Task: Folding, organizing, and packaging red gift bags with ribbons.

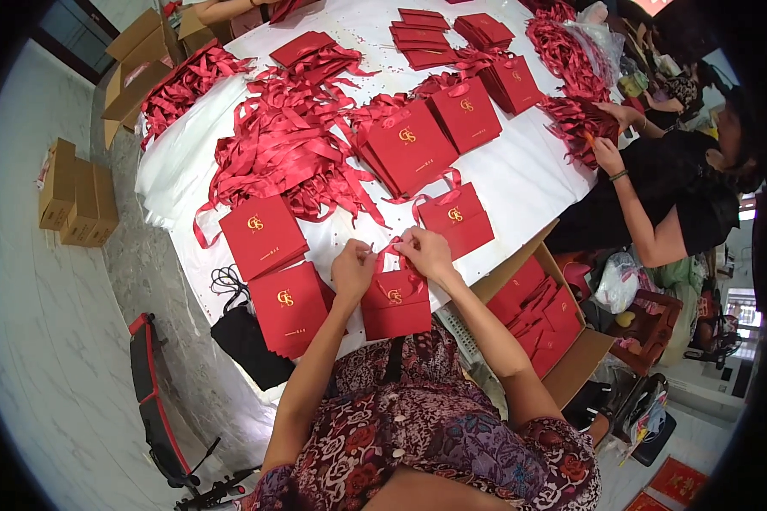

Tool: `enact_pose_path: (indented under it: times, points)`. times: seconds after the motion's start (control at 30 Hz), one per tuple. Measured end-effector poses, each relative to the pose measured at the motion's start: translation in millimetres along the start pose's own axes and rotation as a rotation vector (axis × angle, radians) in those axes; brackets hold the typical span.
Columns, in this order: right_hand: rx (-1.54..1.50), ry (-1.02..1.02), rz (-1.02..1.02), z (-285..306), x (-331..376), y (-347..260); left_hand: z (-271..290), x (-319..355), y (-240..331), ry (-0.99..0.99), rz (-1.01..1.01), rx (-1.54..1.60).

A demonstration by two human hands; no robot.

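A red paper gift bag [396,320] with a gold emblem lies flat at the table's near edge, right in front of me. A red ribbon [389,253] rises from its top edge. My left hand [354,269] is closed in a pinch at the ribbon's left side. Closed as well, my right hand [426,255] pinches the ribbon from the right. The fingertips of both hands are close together above the bag. Another red gift bag [458,223] lies just beyond my right hand. Stacked red bags [287,317] sit left of my left forearm.
A big heap of red ribbons [285,149] covers the white table [520,192] ahead. An open cardboard box [592,347] of red bags stands right of me. A co-worker [648,196] handles ribbons at the right; another person's arm [223,10] shows at the far side.
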State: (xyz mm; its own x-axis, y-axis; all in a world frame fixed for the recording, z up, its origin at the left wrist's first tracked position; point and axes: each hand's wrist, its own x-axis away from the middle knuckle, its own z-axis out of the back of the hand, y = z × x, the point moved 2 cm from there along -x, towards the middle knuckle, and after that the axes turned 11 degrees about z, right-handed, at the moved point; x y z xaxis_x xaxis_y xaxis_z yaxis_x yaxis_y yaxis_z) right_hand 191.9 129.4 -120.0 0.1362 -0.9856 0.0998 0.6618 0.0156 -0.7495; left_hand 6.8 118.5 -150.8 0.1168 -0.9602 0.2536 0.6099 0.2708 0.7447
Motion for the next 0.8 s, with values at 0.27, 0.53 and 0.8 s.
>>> enact_pose_path:
  times: [0.27,0.53,0.8]
  points:
    - [-0.521,0.027,0.088,-14.6,7.1,1.2,6.9,16.7,34.2,-0.070,0.038,0.256]
    - [-0.801,0.082,0.072,-0.4,10.3,1.5,19.9,24.7,39.8,0.281,-0.469,-0.010]
    - [-0.861,0.211,-0.134,28.9,-9.9,7.1,27.3,41.7,28.6,-0.464,-0.027,0.344]
